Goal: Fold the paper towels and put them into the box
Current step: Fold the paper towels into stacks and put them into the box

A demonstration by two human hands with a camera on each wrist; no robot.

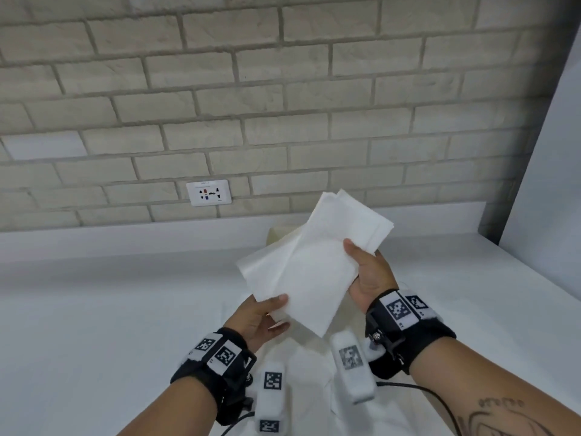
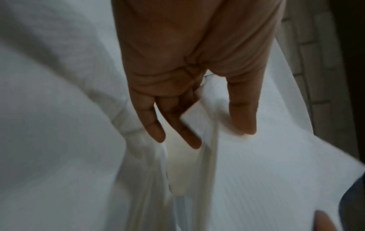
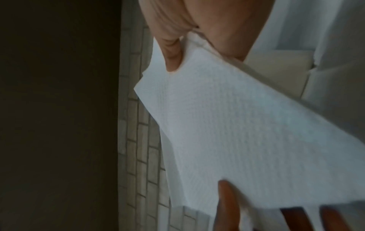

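- Head view: a white counter (image 1: 94, 294) runs along a pale brick wall (image 1: 251, 89), with a low white upstand where the two meet; a white panel (image 1: 550, 168) stands at the far right
- A white wall socket (image 1: 208, 192) is set in the brick just above the upstand; small print on its upper edge is too small to read
- A cream box (image 1: 278, 235) sits on the counter near the wall, mostly hidden behind the paper; its contents cannot be seen
- The folded paper towels (image 1: 311, 262) are held in the air above the counter, tilted, in front of the box; a second layer juts out to the left
- The left hand (image 1: 262, 317) pinches the near corner of the stack, thumb on top; the right hand (image 1: 369, 272) grips its right edge, thumb on top
- Both wrists carry black bands with square black-and-white marker tags; more white paper lies on the counter below the hands
- Left wrist view: the left hand (image 2: 189, 87) has its thumb pressed on the paper towels (image 2: 266, 171), fingers underneath; blurred
- Right wrist view: the right hand (image 3: 197, 23) clamps the paper towels (image 3: 237, 132) between thumb and fingers; the box (image 3: 276, 68) shows beyond, the brick wall (image 3: 142, 140) to the left
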